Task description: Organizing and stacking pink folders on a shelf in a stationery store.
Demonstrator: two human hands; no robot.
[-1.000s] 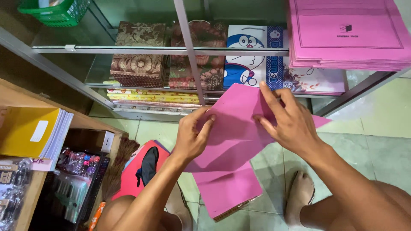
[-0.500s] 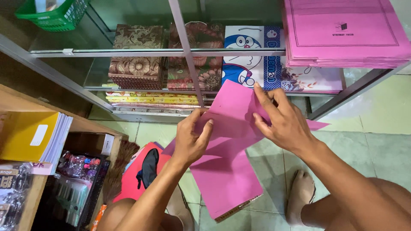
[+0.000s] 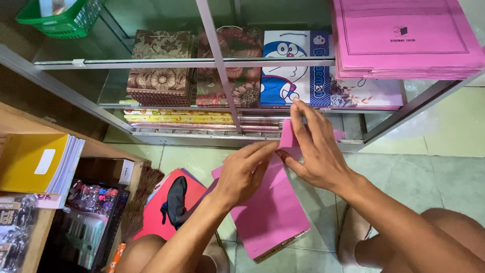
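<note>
Both of our hands are pressing down on a pink paper sheet [image 3: 290, 139], which we're holding in the air over the green tiled floor [image 3: 444, 172], just in front of the glass cabinet [image 3: 222, 60]. Our left hand [image 3: 245, 174] is lying flat with its fingertips on the paper, and our right hand [image 3: 316, 151] is pinching its upper part, the two hands touching. Just below them we're seeing a pink stack [image 3: 270, 215] lying on the floor, and more pink sheets [image 3: 404, 38] are sitting on the cabinet's top right corner.
</note>
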